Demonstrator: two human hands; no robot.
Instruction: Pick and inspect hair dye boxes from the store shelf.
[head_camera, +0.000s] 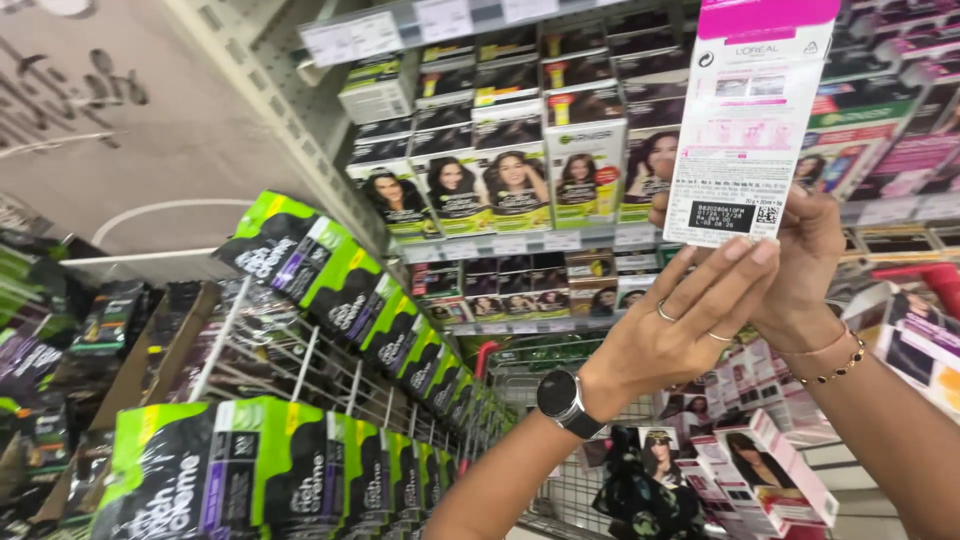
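One head-worn camera tilted up at the shop shelves, close behind the raised hands, the held box at one o'clock.

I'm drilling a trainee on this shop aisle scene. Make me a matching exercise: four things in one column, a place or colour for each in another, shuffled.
Things:
1. box
2. watch
3. bracelet
4. packs

Places or colours:
A. green and black, racked at left
B. right wrist
C. left wrist
D. pink top, held up by both hands: left, right

Pairs: 1-D, 2-C, 3-B, 4-A
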